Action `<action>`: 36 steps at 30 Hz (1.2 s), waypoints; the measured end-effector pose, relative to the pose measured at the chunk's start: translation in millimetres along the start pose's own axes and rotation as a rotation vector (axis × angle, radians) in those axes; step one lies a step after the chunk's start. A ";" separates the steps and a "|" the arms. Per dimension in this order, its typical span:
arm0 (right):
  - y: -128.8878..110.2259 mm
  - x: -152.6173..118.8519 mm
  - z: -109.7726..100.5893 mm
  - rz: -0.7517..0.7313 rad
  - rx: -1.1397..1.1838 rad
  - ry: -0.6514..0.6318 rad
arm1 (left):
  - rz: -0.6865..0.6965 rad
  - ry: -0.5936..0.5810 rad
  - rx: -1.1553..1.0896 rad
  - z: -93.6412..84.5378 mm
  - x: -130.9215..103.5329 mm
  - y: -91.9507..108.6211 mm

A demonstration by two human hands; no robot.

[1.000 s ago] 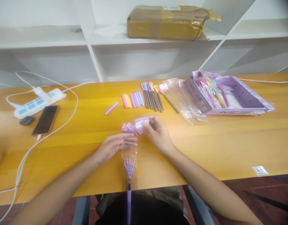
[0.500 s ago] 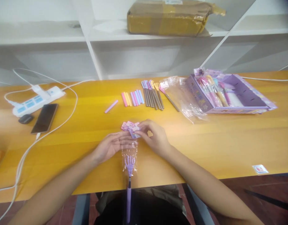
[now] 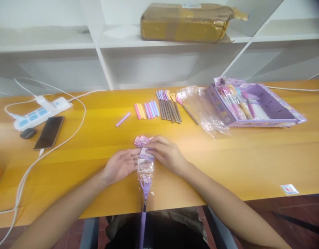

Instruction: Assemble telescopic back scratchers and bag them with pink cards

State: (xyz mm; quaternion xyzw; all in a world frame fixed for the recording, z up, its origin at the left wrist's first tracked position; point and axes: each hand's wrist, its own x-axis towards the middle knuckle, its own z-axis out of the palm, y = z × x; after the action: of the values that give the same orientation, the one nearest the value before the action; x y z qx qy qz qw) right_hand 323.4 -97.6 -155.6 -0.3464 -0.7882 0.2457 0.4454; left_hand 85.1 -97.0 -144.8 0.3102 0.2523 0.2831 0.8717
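Note:
A purple back scratcher (image 3: pixel 146 188) with a hand-shaped head lies in a clear plastic bag (image 3: pixel 146 166), its handle reaching down over the table's front edge. Just above the bag's top is a small printed card (image 3: pixel 147 154). My right hand (image 3: pixel 169 154) pinches this card between thumb and fingers. My left hand (image 3: pixel 123 165) is palm up with fingers stretched out, their tips behind the card and the top of the bag. More pink printed cards (image 3: pixel 141 140) lie on the table just beyond my fingers.
Behind are short coloured tubes (image 3: pixel 140 111), a lone purple tube (image 3: pixel 123 119), several back scratchers (image 3: pixel 169 107), plastic bags (image 3: pixel 209 114) and a purple box (image 3: pixel 268 121) holding packed scratchers. A phone (image 3: pixel 49 133) and power strip (image 3: pixel 42 113) lie left. A sticker (image 3: pixel 289 189) is at right.
My right hand has brought the card down toward the bag's top, and the card now faces up more fully. My left fingers have drawn slightly back left.

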 end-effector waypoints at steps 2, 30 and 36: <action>0.6 -1.0 1.2 -0.003 -0.007 -0.012 | -0.010 -0.006 -0.010 0.0 0.3 -0.5; -12.1 0.8 -20.0 0.206 -0.085 -0.130 | 0.084 -0.114 0.041 -2.9 1.7 -6.4; -11.3 -0.8 -8.6 0.450 0.465 -0.475 | 0.170 -0.047 0.128 2.7 3.0 -4.9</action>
State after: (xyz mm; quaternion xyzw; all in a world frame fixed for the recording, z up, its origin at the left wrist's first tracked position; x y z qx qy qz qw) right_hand 327.5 -104.8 -144.0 -0.3340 -0.6970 0.5822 0.2523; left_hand 90.5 -99.3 -147.1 0.3919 0.2223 0.3320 0.8287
